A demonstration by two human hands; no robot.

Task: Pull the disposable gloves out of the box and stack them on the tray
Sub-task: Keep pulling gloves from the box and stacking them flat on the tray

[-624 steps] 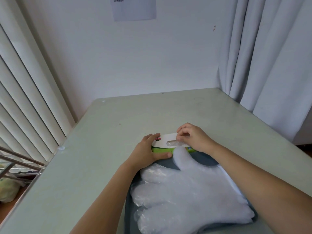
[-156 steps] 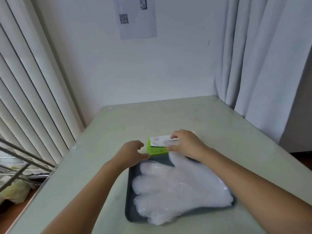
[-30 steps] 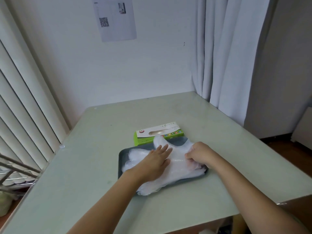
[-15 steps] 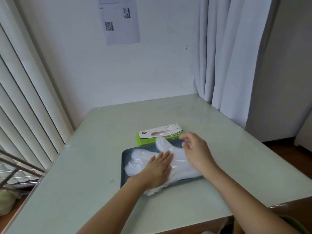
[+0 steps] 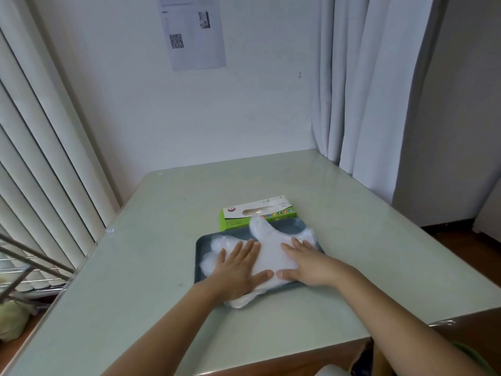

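Note:
A stack of clear plastic disposable gloves (image 5: pixel 271 253) lies on the dark grey tray (image 5: pixel 202 240) in the middle of the table. Its cuff end hangs over the tray's near rim. My left hand (image 5: pixel 238 270) lies flat on the left part of the stack, fingers straight. My right hand (image 5: pixel 306 263) lies flat on the right part, fingers spread. Just behind the tray sits the green and white glove box (image 5: pixel 257 211), its oval opening facing up; neither hand touches it.
The pale green table (image 5: pixel 151 240) has its near edge close below the tray. Vertical blinds (image 5: pixel 40 158) run along the left, a white curtain (image 5: pixel 360 90) hangs at the right, and a paper sheet (image 5: pixel 193 31) is on the wall.
My right hand has come down from near the box and now lies flat on the glove stack. My left hand has stayed on the stack. The camera has tilted slightly.

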